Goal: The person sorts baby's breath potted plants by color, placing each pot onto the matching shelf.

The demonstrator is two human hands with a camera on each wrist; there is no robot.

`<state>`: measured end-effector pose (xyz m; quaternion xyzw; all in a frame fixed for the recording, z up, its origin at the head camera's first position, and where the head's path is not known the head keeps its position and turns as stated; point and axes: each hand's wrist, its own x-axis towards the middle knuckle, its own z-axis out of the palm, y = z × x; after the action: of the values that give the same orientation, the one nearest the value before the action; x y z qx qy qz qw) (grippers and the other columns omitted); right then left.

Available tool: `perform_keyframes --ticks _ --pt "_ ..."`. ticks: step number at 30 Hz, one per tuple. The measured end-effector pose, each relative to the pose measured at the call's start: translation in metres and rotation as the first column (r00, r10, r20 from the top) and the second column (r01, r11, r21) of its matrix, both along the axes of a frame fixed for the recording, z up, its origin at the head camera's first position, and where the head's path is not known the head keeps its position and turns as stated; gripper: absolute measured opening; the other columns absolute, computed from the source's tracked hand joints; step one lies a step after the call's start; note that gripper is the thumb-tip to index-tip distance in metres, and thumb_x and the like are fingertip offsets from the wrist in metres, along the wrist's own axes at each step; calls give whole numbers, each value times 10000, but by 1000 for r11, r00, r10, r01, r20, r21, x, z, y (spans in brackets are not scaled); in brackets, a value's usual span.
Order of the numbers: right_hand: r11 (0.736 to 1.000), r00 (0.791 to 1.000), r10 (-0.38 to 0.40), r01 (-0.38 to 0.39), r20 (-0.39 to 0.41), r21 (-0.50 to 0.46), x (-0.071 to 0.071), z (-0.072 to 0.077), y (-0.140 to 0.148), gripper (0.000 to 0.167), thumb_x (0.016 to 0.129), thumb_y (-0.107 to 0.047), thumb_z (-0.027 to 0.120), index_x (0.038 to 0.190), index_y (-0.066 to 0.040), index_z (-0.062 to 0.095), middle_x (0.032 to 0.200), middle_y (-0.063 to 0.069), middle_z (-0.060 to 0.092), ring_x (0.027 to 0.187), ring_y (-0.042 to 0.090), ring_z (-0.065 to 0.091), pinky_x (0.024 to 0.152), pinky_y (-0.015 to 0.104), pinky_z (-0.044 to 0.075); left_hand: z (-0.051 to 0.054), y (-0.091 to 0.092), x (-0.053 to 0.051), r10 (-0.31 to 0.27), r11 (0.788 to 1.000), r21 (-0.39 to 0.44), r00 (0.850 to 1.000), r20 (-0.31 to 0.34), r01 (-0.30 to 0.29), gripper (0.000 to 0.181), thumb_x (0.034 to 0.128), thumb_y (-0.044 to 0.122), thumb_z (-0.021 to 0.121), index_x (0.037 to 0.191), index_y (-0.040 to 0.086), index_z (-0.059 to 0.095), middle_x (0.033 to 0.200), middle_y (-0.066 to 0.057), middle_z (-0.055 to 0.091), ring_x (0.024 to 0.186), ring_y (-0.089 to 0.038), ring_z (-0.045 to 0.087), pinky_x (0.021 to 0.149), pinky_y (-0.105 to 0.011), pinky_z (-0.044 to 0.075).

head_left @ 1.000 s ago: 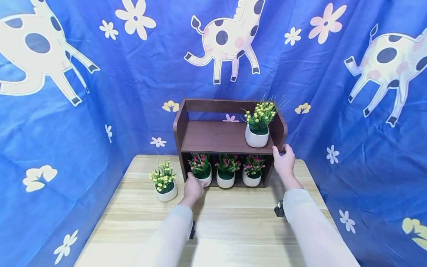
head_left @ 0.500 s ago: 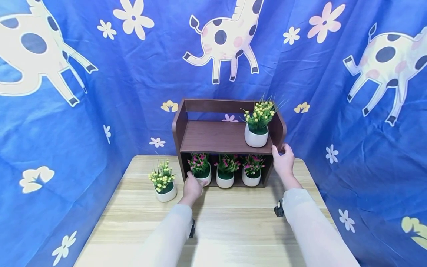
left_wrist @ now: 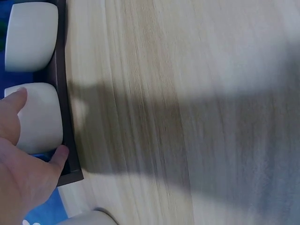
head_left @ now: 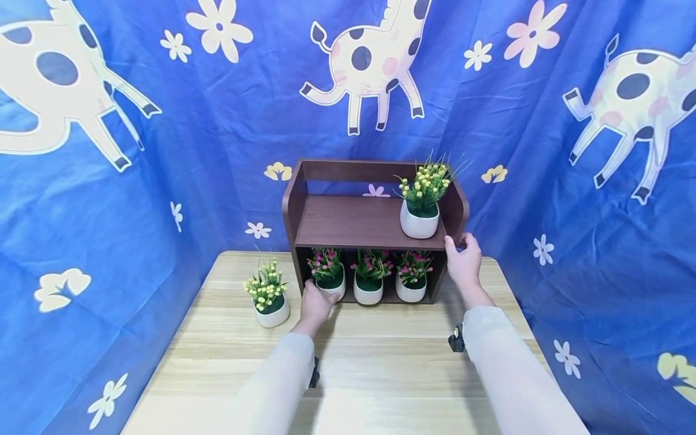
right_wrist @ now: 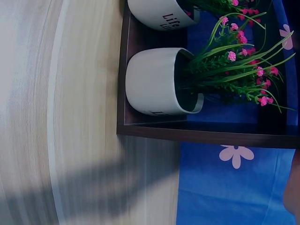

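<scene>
A dark brown two-tier shelf stands on the table. In its lower tier is a row of white flowerpots with pink flowers: a left pot, a middle pot and a right pot. My left hand holds the left pot, with the thumb on its front and a finger at its left side, by the shelf's edge. My right hand grips the shelf's right side panel near the upper board; some of its fingers are hidden behind the panel. A yellow-flowered pot sits on the upper tier, at the right.
Another yellow-flowered pot stands on the wooden table, left of the shelf and close to my left hand. A blue curtain with printed animals and flowers hangs behind and at both sides.
Both hands keep their places on the pot and the shelf. Only a slight shift of the head view shows.
</scene>
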<state>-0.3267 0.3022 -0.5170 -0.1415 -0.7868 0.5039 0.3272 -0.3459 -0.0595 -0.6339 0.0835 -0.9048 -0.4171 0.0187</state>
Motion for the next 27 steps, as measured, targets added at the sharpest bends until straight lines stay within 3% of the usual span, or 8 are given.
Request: perform_keyframes --ticks 12,21,27 --pt "1000 1000 2 -2 -20 -15 1 0 0 224 994 -116 715 1065 85 646 1097 269 649 1080 386 654 941 284 454 -2 -2 19 -44 999 2 996 -82 44 988 913 332 881 1547 -165 308 1497 -421 492 1407 -548 548 1217 -592 463" --pt "1000 1000 6 -7 -31 -14 1 1 0 235 997 -137 721 1055 76 642 1080 247 628 1053 344 622 944 310 453 -3 -5 36 -79 995 60 994 -71 83 991 937 372 851 1582 -134 293 1629 -381 353 1522 -523 431 1297 -576 373" --pt "1000 1000 -1 1 -19 -7 2 1 0 236 994 -151 716 1061 66 653 1076 230 639 1037 312 628 933 287 460 -7 -9 51 -50 999 11 998 -48 51 905 951 422 820 1550 -89 374 1563 -343 436 1383 -500 542 1207 -608 454"
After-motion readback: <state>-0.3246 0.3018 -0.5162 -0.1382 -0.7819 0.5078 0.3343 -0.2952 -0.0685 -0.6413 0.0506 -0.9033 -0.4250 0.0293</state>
